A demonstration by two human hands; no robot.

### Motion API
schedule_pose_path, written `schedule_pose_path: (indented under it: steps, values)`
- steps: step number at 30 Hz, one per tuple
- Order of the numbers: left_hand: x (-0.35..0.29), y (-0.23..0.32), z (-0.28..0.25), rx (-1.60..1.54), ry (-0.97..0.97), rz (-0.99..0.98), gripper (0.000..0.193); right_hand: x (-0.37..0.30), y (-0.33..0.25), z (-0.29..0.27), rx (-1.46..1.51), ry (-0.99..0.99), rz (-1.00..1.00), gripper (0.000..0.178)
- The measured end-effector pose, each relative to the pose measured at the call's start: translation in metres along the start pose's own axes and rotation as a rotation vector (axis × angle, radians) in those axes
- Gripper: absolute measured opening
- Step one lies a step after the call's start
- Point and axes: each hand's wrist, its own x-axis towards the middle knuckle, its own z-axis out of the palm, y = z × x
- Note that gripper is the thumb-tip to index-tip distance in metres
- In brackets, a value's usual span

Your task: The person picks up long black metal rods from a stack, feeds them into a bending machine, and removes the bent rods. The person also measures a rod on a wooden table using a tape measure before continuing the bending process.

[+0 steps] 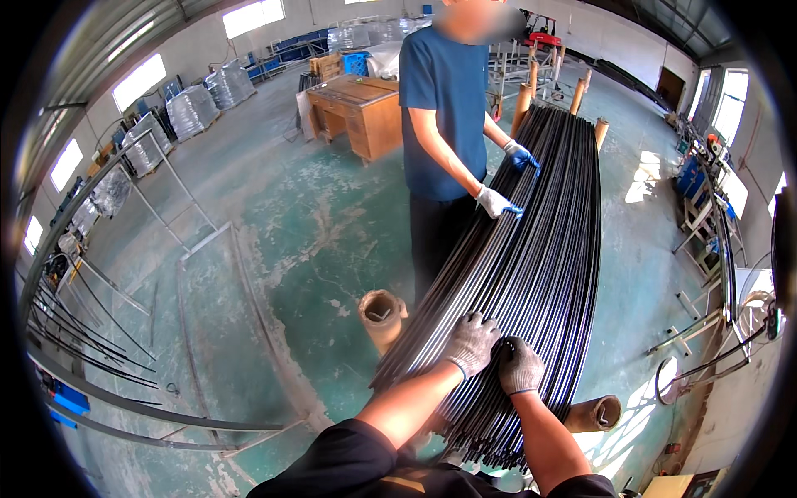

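A broad layer of long, thin black rods (544,241) stretches away from me, side by side. My left hand (471,344), in a grey-white knit glove, bears on the left part of the near section, its fingers bent over the rods. Just to its right, my right hand (521,367) is closed over more rods; its glove is darker at the fingers. What lies under both palms is hidden. Across the rods, a co-worker in a blue T-shirt (444,108) rests two gloved hands with blue fingertips, one (498,202) nearer me and one (520,155) farther off, on the left side.
Brown cardboard tubes (382,319) stand at the rods' left, with another tube (594,413) at near right and several at the far end. A wooden desk (357,108) is behind the co-worker. Metal framing (158,415) curves along the left; a workbench (706,195) lines the right wall.
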Motion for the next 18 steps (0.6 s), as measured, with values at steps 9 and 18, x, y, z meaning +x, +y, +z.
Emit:
schedule_pose_path:
  steps: [9,18]
  values:
    - [-0.0016,0.0018,-0.0014,0.004,-0.060,-0.007,0.025,-0.0016,-0.0007,-0.0003,0.034,0.025,0.000,0.017]
    - [0.0005,0.0041,-0.0074,0.025,-0.076,-0.009,0.024,-0.0011,0.0021,0.0024,0.010,0.018,0.009,0.020]
